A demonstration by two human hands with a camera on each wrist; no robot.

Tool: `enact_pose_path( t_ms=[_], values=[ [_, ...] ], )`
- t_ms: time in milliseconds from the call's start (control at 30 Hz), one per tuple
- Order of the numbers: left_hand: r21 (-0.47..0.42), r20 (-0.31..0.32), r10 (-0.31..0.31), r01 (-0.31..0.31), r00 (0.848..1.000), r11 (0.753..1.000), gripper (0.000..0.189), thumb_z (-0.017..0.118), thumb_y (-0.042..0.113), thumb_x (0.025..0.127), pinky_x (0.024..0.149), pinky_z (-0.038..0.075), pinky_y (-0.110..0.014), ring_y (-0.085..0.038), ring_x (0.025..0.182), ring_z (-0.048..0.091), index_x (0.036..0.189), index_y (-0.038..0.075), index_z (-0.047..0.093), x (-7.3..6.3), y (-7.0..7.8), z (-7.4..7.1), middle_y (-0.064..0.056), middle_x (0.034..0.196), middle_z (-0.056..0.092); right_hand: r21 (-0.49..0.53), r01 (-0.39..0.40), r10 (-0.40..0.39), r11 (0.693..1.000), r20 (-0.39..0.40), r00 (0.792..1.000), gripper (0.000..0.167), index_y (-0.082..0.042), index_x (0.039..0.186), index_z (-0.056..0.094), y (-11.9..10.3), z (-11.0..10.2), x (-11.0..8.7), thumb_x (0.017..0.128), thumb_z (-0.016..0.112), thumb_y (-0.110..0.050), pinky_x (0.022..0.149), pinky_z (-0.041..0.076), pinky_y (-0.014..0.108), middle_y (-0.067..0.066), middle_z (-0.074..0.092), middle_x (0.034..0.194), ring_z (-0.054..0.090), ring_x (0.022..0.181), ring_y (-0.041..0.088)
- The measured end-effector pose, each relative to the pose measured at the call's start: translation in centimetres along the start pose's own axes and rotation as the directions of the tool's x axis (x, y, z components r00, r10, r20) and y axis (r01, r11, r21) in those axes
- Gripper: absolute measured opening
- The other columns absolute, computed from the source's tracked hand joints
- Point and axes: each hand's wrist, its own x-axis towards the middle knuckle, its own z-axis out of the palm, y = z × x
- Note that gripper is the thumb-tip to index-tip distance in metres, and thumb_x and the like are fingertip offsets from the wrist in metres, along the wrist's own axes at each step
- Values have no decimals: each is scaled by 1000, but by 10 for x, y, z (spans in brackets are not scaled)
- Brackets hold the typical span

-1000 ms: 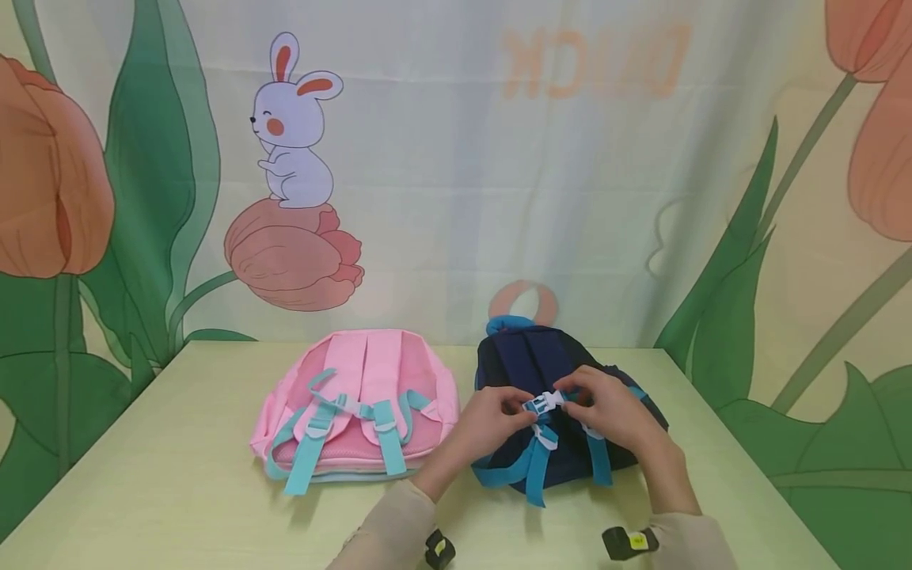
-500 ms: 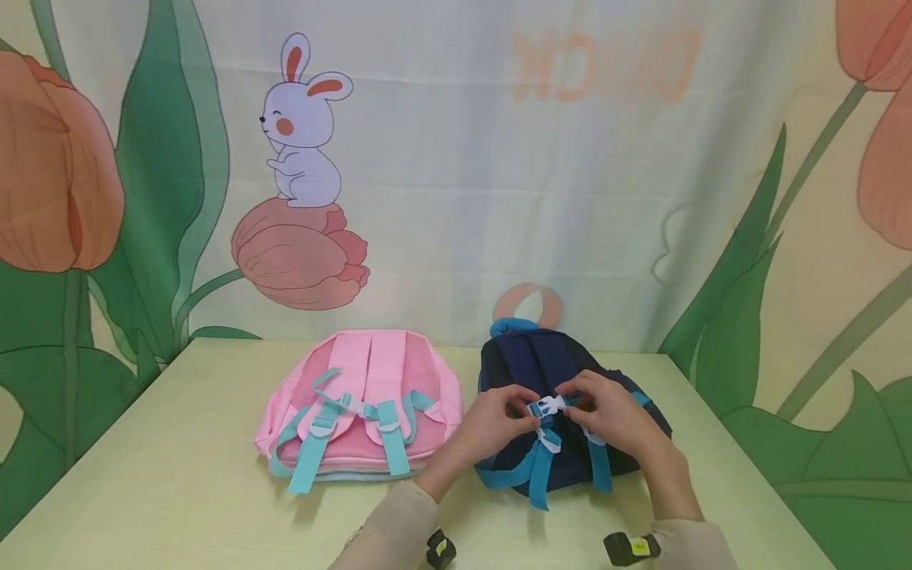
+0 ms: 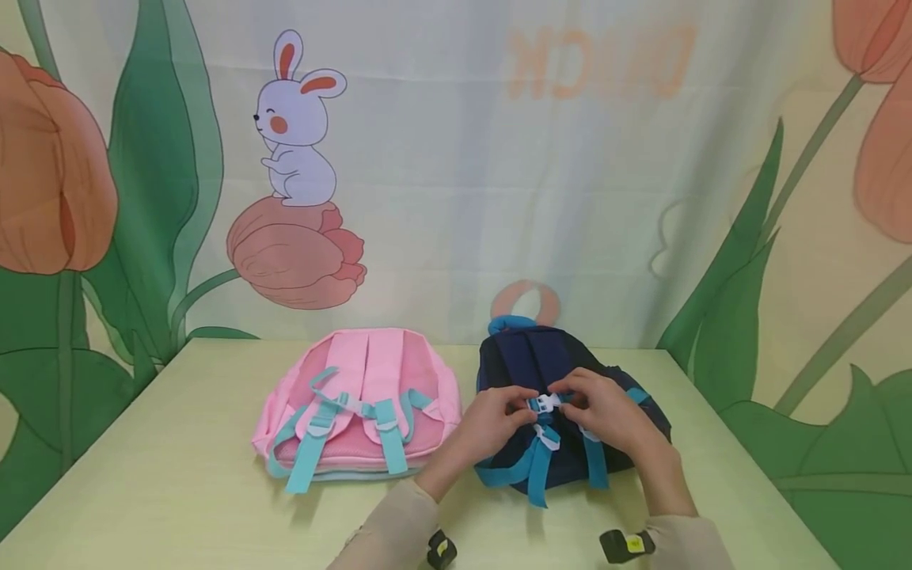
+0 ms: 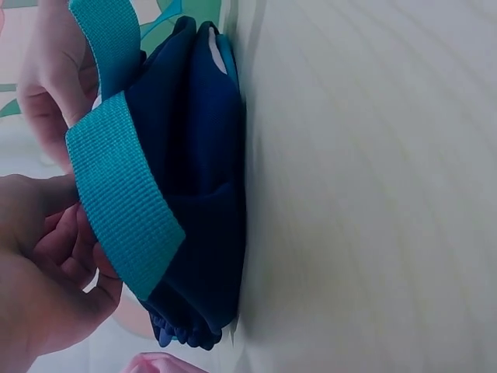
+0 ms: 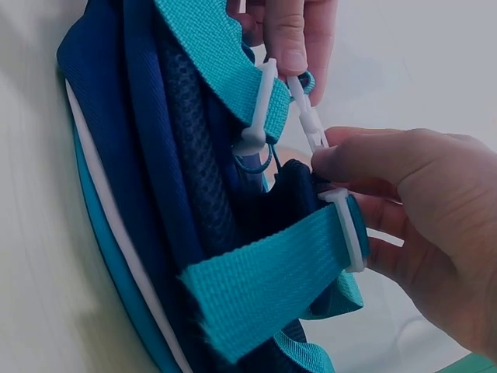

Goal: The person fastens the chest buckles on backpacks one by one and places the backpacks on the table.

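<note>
Tulip-and-rabbit backdrop behind a pale bench (image 3: 178,475), pink backpack (image 3: 356,404) left, navy backpack (image 3: 563,419) right, where left hand (image 3: 492,423) and right hand (image 3: 606,412) pinch the white buckle (image 3: 546,402). Left wrist: left-hand fingers (image 4: 66,249) curl behind a teal strap (image 4: 124,202). Right wrist: right-hand fingers (image 5: 373,159) nip the buckle beside that strap.

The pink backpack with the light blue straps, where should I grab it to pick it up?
I'd grip the pink backpack by its two pink shoulder straps near the top, reaching from above. It lies flat on the pale green table, straps up, with nothing on them; no top handle shows.
</note>
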Motion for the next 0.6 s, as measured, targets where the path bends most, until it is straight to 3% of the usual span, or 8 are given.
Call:
enact_pose_path(
  t_ms=[400, 600],
  values=[
    [15, -22, -5, 6, 1000, 1000, 31, 67, 20, 95, 60, 46, -17, -5, 71, 56, 125, 11, 69, -2, 3, 1, 3, 88, 71, -41, -17, 16, 999, -12, 1000, 24, -8, 115, 71, -5, 3, 2, 92, 67, -7, 67, 51, 24, 3, 65, 105, 59, 79, 11],
    [14, -37, -8, 9, 999, 1000, 31, 66, 21, 96, 61, 46, -17, -4, 71, 57, 125, 12, 69, -2, 5, 2, 4, 86, 70, -40, -26, 27, 999, 26, 999, 24, -8, 116, 71, -8, 9, 5, 92, 67, -9, 66, 52, 24, 4, 68, 107, 58, 78, 10]
  ],
)
